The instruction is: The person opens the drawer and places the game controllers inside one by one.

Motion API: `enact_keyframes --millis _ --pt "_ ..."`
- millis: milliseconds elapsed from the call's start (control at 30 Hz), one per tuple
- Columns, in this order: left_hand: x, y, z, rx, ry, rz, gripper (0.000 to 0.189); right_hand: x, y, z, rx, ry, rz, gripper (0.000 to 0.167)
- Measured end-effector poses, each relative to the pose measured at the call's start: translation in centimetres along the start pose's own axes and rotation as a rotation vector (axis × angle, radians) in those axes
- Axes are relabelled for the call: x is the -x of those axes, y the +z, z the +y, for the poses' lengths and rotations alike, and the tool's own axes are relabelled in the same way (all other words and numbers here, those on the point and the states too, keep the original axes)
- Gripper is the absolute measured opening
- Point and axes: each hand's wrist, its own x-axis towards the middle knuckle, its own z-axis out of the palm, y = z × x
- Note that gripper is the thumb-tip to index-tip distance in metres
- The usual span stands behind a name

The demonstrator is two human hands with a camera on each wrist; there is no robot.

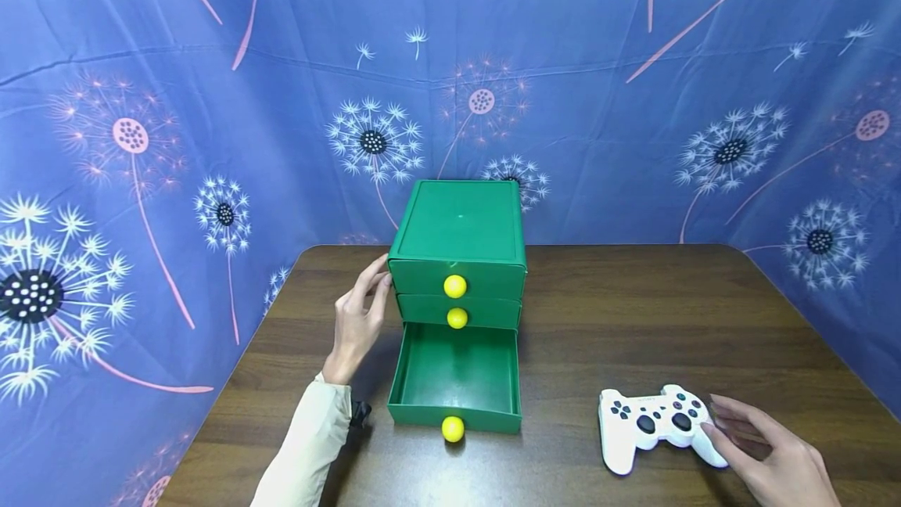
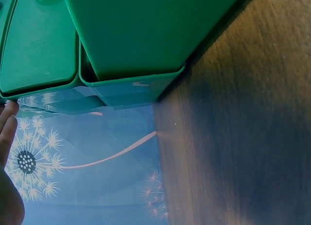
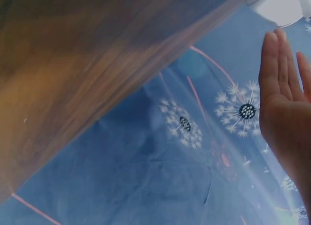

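A green desktop drawer unit (image 1: 461, 225) stands on the table with its bottom drawer (image 1: 457, 374) pulled out, showing a bare green inside. The two upper drawers are closed; each drawer has a round yellow knob (image 1: 455, 286). My left hand (image 1: 355, 327) rests its fingertips against the unit's left side near the top front corner. In the left wrist view, fingers (image 2: 7, 130) reach the unit's side wall. To the right lies a white game controller (image 1: 658, 421). My right hand (image 1: 777, 456) is beside its right grip, fingers extended; the right wrist view shows them nearly straight.
The brown wooden table (image 1: 598, 311) has rounded back corners. A blue cloth (image 1: 584, 139) with dandelion prints hangs behind it and along both sides. Beside the left sleeve (image 1: 310, 436) a small black object (image 1: 360, 413) shows at the wrist.
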Motion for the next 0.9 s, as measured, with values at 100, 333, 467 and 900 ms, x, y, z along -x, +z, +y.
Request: enact_keyframes --millis 100,333,467,900 --pt "0.0 0.0 0.0 -0.001 -0.003 0.003 0.048 -0.2 -0.3 0.7 0.026 0.023 -0.064 0.042" --pt "0.0 -0.1 0.1 0.003 -0.005 -0.009 0.048 -0.8 -0.3 1.4 0.098 0.051 -0.208 0.056" --pt "-0.1 -0.1 0.2 0.012 -0.004 -0.012 0.049 -1.0 -0.3 1.8 0.108 0.064 -0.272 0.061" --pt "-0.1 0.0 0.3 0.019 -0.016 0.004 0.048 -1.4 -0.2 2.2 0.147 0.081 -0.391 0.069"
